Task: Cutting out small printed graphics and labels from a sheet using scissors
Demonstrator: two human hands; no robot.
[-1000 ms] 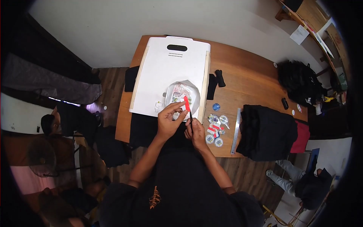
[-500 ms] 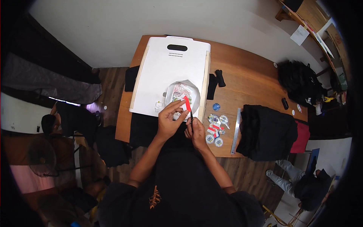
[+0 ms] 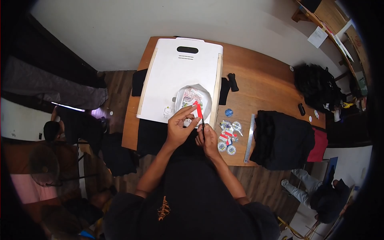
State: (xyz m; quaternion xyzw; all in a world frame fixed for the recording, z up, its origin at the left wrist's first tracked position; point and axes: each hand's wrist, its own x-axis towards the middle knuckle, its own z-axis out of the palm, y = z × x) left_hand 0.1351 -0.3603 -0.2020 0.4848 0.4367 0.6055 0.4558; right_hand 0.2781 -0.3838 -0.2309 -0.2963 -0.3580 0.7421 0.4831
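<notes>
My left hand [image 3: 179, 127] is closed, pinching a small red-and-white sticker [image 3: 199, 111] between thumb and fingers. In my right hand [image 3: 207, 139] is a slim black tool [image 3: 203, 123]; its tip meets the lower edge of the sticker, and its exact kind is too small to make out. Both hands are over the near edge of a white board [image 3: 168, 76]. Just beyond them, a round white container [image 3: 206, 96] rests on the board with printed pieces inside. My left fingers partly hide it.
Right of my hands lie several small stickers [image 3: 226, 138], two round badges [image 3: 222, 146] and a blue round piece [image 3: 229, 113] on the wooden table [image 3: 256, 80]. A metal ruler [image 3: 250, 138] lies beside folded black cloth [image 3: 280, 138]. A person [image 3: 332, 200] is at the lower right, another [image 3: 76, 128] at left.
Almost nothing differs. Both hands keep their place with the sticker and the tool. The person at the left has shifted slightly.
</notes>
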